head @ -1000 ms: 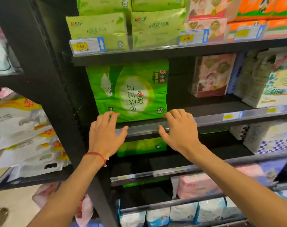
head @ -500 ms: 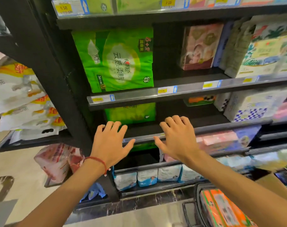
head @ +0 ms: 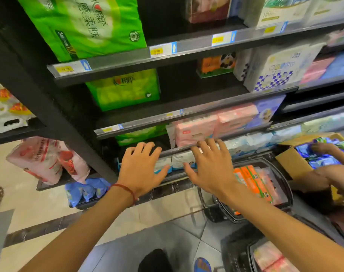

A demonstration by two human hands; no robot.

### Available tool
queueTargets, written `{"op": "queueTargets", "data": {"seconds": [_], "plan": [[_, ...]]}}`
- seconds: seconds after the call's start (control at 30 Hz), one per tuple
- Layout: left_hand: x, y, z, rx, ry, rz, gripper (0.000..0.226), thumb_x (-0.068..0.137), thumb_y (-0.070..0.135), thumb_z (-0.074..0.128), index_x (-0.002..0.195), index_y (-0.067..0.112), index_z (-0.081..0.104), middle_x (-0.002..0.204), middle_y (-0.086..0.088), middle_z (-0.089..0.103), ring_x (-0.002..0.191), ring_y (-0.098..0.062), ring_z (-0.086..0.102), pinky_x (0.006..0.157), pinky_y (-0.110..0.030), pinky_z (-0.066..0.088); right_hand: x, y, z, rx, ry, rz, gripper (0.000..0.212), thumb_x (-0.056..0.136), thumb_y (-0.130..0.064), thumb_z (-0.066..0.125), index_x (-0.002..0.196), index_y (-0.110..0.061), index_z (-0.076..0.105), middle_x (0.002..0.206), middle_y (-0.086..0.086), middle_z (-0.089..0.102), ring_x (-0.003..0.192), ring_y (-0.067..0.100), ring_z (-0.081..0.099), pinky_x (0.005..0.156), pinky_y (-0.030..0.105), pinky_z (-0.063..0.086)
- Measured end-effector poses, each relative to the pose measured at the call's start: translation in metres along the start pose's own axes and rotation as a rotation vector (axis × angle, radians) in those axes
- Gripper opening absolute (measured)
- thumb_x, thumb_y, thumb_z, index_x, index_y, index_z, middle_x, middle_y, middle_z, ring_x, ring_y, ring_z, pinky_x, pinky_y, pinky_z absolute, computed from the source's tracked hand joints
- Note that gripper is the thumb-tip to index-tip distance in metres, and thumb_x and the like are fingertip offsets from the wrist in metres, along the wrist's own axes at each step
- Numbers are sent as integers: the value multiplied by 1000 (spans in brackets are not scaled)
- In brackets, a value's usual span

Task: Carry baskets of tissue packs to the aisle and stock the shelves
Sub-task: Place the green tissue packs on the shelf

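Our left hand and right hand hover empty, fingers spread, at the edge of the low shelf; 1 basket holds unshelved packs.

This is a shop, in a paper-goods aisle. Black shelves rise in tiers, and each front rail carries yellow price labels with blue arrows. Wrapped tissue fills them: green packs far left, pink packs lower, checked packs right. On the tiled floor at right stand a basket of stock and an open carton.
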State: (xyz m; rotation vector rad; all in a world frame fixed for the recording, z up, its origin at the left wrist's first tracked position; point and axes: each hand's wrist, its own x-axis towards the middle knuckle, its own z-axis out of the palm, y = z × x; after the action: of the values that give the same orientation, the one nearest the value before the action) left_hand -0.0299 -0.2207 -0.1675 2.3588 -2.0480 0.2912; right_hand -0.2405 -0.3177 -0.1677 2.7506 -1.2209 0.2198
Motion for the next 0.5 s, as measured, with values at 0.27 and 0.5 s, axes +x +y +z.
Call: {"op": "queueTargets", "data": {"seconds": [0.27, 0.5], "plan": [[26, 2, 33, -44, -50, 300, 69, 91, 72, 34, 137, 25, 56, 137, -4, 57, 120, -25, 52, 96, -43, 43, -36, -21, 25, -26, 59, 286, 46, 93, -53, 53, 102, -12, 72, 102, 9, 68, 102, 33, 59, 94, 48, 42], [31, 2, 59, -114, -92, 634, 65, 92, 68, 42, 134, 22, 60, 132, -6, 60, 118, -29, 55, 89, -46, 48, -86, -71, 44, -36, -87, 590, 57, 98, -57, 41, 117, -14, 72, 111, 9, 68, 111, 35, 58, 100, 48, 40]]}}
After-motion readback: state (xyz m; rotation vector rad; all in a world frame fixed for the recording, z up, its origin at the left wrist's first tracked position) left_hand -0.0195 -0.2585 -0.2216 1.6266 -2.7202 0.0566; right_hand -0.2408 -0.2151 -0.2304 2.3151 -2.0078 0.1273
